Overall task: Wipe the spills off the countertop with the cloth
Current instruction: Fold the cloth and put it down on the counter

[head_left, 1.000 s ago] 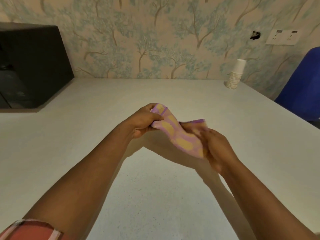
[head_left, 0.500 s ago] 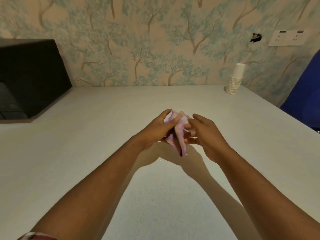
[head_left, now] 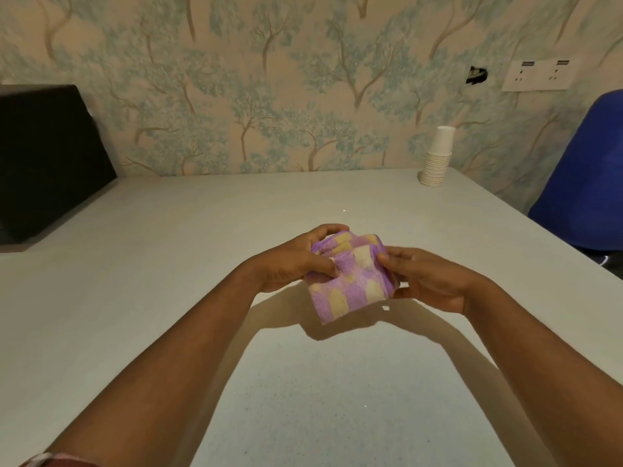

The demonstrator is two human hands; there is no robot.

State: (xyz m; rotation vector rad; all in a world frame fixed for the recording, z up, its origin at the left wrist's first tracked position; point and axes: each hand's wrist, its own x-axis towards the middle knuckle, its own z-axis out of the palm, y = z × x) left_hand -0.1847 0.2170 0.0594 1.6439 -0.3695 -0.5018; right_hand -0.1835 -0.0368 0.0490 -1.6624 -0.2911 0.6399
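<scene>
Above the middle of the pale countertop (head_left: 209, 264), both hands hold a folded cloth (head_left: 350, 278) in the air; the cloth is purple with pale yellow patches, bunched into a thick wad, and its shadow falls on the surface just below it. The left hand (head_left: 296, 261) grips the cloth's left side; its fingers curl over the far top edge while the thumb presses into the near face, so the hand is closed around the fabric. The right hand (head_left: 428, 281) holds the right side; its fingertips (head_left: 387, 256) pinch the upper right corner and the thumb sits under the lower right edge, the palm turned partly inward. Both forearms reach forward from the bottom corners of the view and angle toward each other, the wrists nearly level; a bit of red and white sleeve (head_left: 50, 461) shows at the lower left edge.

At the back right of the countertop stands a stack of white paper cups (head_left: 438, 156), well apart from the hands; a black box-like thing (head_left: 43, 156) sits at the far left against the wall. The wall carries wallpaper (head_left: 269, 79) with a tree pattern, a white socket plate (head_left: 539, 75) at the upper right and a small dark hole (head_left: 476, 75) beside it; a blue chair (head_left: 586, 183) stands beyond the right edge of the countertop.
</scene>
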